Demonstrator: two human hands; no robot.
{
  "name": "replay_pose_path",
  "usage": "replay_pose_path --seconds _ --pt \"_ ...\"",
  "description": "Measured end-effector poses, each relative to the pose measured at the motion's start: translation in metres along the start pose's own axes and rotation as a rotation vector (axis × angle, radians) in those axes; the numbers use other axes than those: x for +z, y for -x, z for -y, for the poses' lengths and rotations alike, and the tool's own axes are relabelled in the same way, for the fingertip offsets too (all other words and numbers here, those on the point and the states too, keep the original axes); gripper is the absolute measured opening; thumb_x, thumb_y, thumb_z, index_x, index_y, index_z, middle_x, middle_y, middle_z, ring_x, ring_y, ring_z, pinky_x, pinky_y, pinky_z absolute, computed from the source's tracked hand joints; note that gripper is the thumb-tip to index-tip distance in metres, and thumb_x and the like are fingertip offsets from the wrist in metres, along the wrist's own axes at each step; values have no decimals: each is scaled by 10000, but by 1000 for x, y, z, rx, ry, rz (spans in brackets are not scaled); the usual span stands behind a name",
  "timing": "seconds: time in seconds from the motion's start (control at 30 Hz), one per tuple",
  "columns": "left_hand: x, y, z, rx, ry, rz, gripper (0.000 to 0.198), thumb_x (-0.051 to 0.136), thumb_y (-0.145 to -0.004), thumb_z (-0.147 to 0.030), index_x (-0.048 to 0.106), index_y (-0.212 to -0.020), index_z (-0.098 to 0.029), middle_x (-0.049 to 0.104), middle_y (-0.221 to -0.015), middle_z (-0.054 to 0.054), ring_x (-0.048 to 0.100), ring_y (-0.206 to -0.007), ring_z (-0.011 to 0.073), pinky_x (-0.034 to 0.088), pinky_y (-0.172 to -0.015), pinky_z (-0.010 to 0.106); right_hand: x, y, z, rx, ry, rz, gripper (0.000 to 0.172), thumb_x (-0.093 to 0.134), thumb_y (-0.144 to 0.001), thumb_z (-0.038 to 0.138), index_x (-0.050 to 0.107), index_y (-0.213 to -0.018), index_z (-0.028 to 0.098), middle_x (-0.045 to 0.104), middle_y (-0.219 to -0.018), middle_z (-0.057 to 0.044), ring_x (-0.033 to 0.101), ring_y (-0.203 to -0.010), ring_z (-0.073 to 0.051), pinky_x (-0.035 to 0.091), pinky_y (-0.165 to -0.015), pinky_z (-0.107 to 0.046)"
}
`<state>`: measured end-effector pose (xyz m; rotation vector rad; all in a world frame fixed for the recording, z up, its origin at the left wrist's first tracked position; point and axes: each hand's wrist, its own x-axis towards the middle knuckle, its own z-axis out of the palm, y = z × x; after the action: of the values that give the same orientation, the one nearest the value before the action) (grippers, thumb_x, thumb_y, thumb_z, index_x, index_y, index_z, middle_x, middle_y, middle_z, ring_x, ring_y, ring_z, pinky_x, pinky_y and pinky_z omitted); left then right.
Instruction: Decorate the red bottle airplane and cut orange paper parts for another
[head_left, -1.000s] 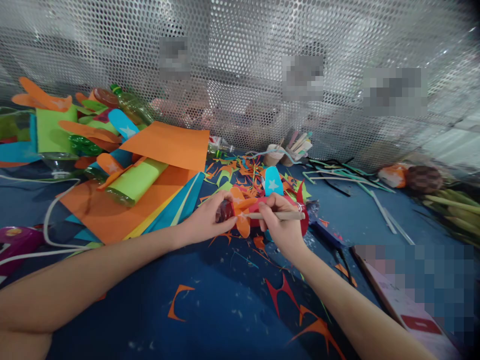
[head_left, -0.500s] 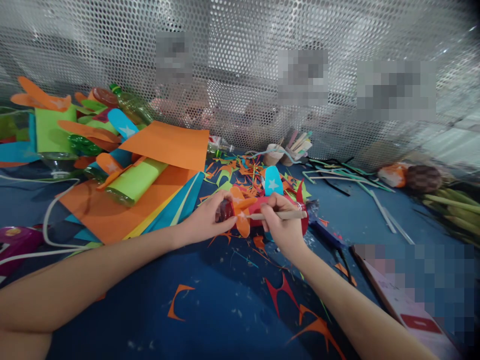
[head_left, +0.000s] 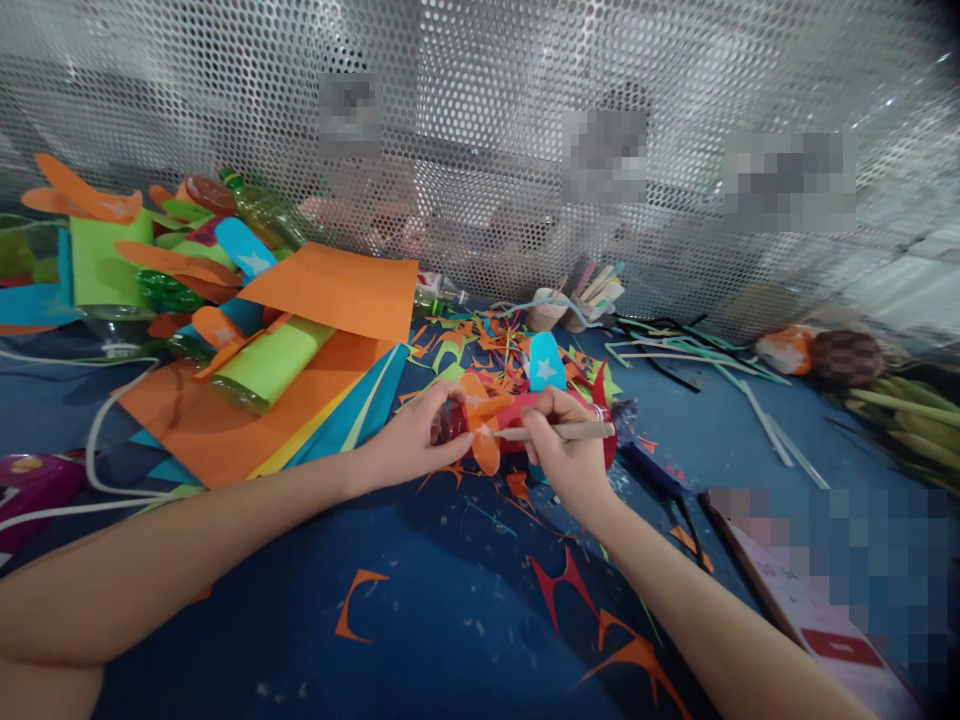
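Observation:
A plastic bottle wrapped in red paper [head_left: 513, 413] lies on its side in front of me. Its dark red end sits in my left hand [head_left: 424, 425], whose fingers curl round it. At that end is an orange paper propeller [head_left: 487, 458] with pale stars on its blades. Pinched in my right hand [head_left: 562, 435] is a pale marker [head_left: 589, 430], its tip at a star on the propeller. A blue paper wing [head_left: 547, 360] with a white star sticks up behind the bottle. The right hand hides part of the red paper.
Coloured paper sheets [head_left: 330, 290] and wrapped bottles [head_left: 274, 370] pile up at left. Paper scraps [head_left: 480, 340] litter the blue table [head_left: 300, 620]. Cups of markers [head_left: 592, 300] stand by the perforated metal screen [head_left: 480, 130]. A phone or tablet [head_left: 817, 610] lies at right.

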<state>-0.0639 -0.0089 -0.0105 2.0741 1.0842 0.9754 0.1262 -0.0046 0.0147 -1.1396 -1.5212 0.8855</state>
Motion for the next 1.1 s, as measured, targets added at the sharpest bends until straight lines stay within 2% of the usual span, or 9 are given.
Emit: replay_pose_path --seconds 0.3,0.5,0.8,1.1 --pt "-1 0 0 -4 2 -2 268 537 -838 -290 397 -1042 -187 450 -792 -15 451 -582 87 388 -507 234 0 0 -1 -2 -15 35 263 526 -744 199 340 -562 233 401 -344 99 363 -307 -68 274 -365 -202" --pt "-1 0 0 -30 12 1 271 538 -837 -305 408 -1042 -183 462 -776 -7 481 -636 112 392 -510 232 -1 0 -1 -38 -70 -62 277 523 -749 199 341 -544 237 359 -354 102 333 -315 -70 247 -353 -213" --pt "0 1 0 -20 3 -10 277 545 -833 -308 411 -1043 -187 482 -808 8 504 -666 124 402 -518 236 1 -1 2 -26 -42 -5 243 523 -743 210 358 -566 239 413 -346 96 351 -321 -73 284 -382 -218" --pt "-1 0 0 -14 -29 -14 275 546 -832 -312 418 -1039 -182 474 -786 4 505 -679 133 410 -549 251 0 -1 -1 -16 -11 -3 251 526 -752 214 363 -562 235 426 -350 89 364 -319 -71 279 -373 -209"
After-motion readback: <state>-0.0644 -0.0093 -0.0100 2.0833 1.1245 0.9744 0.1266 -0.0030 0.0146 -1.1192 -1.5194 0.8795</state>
